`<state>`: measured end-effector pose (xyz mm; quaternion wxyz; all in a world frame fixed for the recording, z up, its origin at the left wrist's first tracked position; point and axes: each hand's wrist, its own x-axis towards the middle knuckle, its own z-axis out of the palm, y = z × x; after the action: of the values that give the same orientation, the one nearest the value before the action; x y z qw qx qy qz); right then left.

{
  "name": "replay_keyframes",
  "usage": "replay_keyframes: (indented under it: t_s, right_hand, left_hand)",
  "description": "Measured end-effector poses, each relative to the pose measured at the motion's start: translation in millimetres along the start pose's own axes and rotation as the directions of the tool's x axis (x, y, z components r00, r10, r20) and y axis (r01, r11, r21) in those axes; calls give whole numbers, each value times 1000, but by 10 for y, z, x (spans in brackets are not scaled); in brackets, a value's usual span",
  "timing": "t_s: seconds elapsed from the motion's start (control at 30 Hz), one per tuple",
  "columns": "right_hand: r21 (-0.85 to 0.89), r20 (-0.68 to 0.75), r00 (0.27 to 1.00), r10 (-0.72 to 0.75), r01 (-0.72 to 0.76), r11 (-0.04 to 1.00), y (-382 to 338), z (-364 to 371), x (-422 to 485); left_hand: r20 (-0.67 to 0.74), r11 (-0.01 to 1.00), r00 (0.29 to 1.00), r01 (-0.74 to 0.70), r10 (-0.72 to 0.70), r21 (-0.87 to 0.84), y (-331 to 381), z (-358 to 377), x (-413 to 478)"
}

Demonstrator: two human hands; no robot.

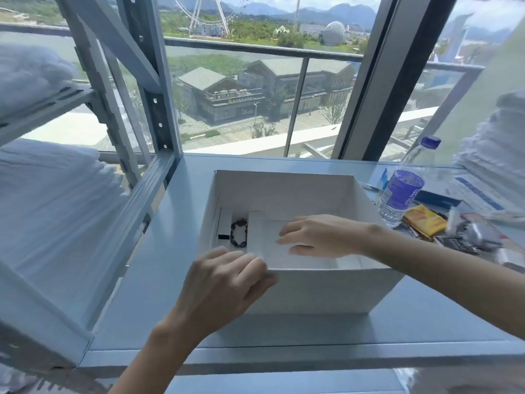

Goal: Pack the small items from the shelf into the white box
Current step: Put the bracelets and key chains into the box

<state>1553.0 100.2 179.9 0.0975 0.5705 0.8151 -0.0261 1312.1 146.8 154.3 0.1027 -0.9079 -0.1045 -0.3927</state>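
Observation:
The white box (318,291) stands open on the grey-blue shelf surface, in front of me. My left hand (224,285) grips its near-left rim, fingers curled over the edge. Inside the box my right hand (318,236) lies flat, fingers spread, on a white flat piece (267,248) on the box floor. To the left of that piece lie a dark bead bracelet (239,234) and a narrow white item with a black end (225,227). On the shelf to the right of the box sits a pile of small packets (466,236), one of them yellow (423,221).
A plastic water bottle (403,189) with a purple label stands beside the box's right wall. Shelf uprights (154,89) rise at the left, with white bundles (48,200) on the left shelves. A window is behind. Bare shelf surface (312,328) lies in front of the box.

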Motion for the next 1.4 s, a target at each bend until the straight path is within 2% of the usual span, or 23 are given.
replay_keyframes:
  t_s: [0.17, 0.33, 0.43, 0.57, 0.7, 0.77, 0.83, 0.9, 0.97, 1.13, 1.27, 1.33, 1.4]
  right_hand:
    - [87, -90, 989, 114, -106, 991, -70, -78, -629]
    - [190, -113, 976, 188, -164, 968, -205, -95, -1157]
    - [222, -136, 968, 210, -176, 959, -244, -22, -1357]
    - [218, -142, 962, 233, -200, 955, -176, 80, -1549]
    - [199, -224, 940, 256, -213, 957, -56, 55, -1675]
    - [161, -327, 904, 277, -235, 958, 2, 59, -1715]
    - [138, -388, 863, 322, -291, 947, 71, 92, -1756]
    - [156, -373, 847, 380, -346, 925, 137, 151, -1791]
    - [214, -335, 846, 415, -360, 908, 190, 215, -1796]
    - [229, -345, 849, 401, -338, 913, 328, 261, -1671]
    - [277, -338, 850, 405, -321, 906, 366, 242, -1696]
    - [315, -366, 840, 400, -293, 903, 328, 220, -1724]
    - [376, -430, 796, 426, -271, 886, 269, 199, -1819]
  left_hand:
    - [-5, 997, 1000, -29, 29, -65, 220, -2, 75]
    - [26, 990, 999, -38, 42, -133, 562, -166, 19]
    - [101, 983, 993, -40, 58, -179, 803, -241, 40]
    - [299, 953, 954, 103, -14, -284, 923, -337, 202]
    - [276, 954, 952, 199, -134, -223, 434, -99, 697]
    - [335, 942, 915, 293, -226, -163, 94, 159, 894]
    - [445, 873, 834, 446, -327, -194, -158, 398, 985]
    - [571, 771, 740, 578, -355, -269, -265, 537, 1011]
    - [626, 778, 706, 580, -332, -241, -283, 593, 1013]
    - [577, 818, 732, 547, -362, -180, -185, 527, 911]
    - [473, 790, 804, 533, -361, -302, -168, 483, 849]
    - [513, 781, 793, 533, -328, -324, -190, 512, 865]
    - [550, 766, 780, 539, -298, -349, -216, 559, 871]
